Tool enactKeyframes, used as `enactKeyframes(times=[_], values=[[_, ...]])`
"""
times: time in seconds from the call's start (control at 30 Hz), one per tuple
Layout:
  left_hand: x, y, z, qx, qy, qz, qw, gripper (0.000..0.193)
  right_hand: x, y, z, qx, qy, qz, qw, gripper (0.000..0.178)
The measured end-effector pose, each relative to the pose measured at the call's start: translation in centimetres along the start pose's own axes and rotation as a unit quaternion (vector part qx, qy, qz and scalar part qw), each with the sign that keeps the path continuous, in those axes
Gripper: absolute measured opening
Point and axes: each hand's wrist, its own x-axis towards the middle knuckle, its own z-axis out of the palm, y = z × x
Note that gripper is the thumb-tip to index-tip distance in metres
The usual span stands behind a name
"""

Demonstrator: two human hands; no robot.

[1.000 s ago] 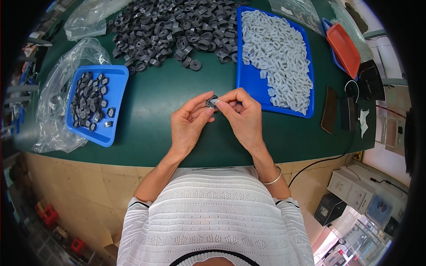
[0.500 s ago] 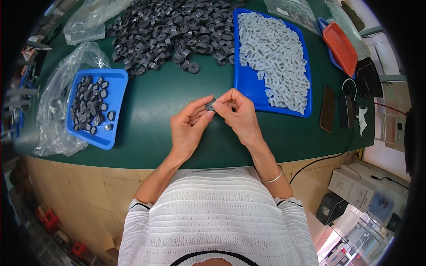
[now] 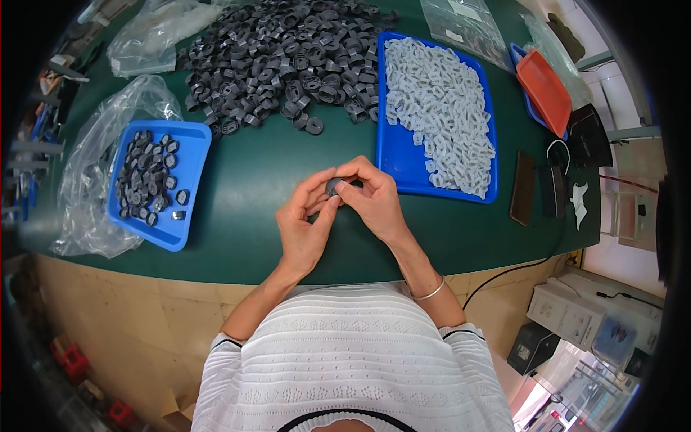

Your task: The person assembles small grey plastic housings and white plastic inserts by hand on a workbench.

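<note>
Between my two hands, over the near part of the table, is a small dark grey rounded plastic part [image 3: 334,187]. My left hand [image 3: 305,219] pinches it from the left with thumb and fingers. My right hand [image 3: 376,201] closes on it from the right, its thumb pressed to the part. The fingers cover much of it, so its details cannot be made out. Beyond the hands lies a big heap of dark grey plastic rings [image 3: 288,61]. Right of them, a blue tray [image 3: 404,162] holds many small whitish translucent plastic pieces [image 3: 443,108].
At left, a smaller blue tray [image 3: 188,155] holds several dark parts [image 3: 147,176], beside a clear plastic bag [image 3: 80,194]. On the right lie a red tray [image 3: 545,92], a brown phone-like slab [image 3: 522,187] and a black box-shaped object [image 3: 553,191]. The green table [image 3: 245,216] ends before my body.
My right hand has drawn in closer to the left, its thumb now over the dark part. The part has turned and sits slightly further left. The whole view has shifted a little.
</note>
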Motion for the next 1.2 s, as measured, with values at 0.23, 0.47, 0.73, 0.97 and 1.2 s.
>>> enactKeyframes(times=[0.23,0.47,0.73,0.97,1.2], values=[[1.0,-0.1,-1.6,-0.066,0.0,-0.073,0.995,0.034,0.5,-2.2,-0.1,-0.189,-0.072,-0.02,0.979,0.015],[2.0,1.4,-2.3,-0.137,-0.055,-0.22,0.964,0.035,-0.2,-3.5,-1.6,-0.413,-0.127,-0.168,0.886,0.035],[3.0,2.0,-3.2,0.004,-0.201,-0.228,0.953,0.029,-0.9,-3.2,-1.6,-0.469,-0.165,-0.226,0.838,0.032],[3.1,1.8,-3.4,0.188,-0.208,-0.1,0.955,0.026,-0.8,-2.3,-2.0,-0.449,-0.159,-0.246,0.844,0.033],[4.7,4.8,-2.7,0.294,-0.344,-0.096,0.887,0.029,-0.7,-2.9,-2.3,-0.438,-0.209,-0.196,0.852,0.033]])
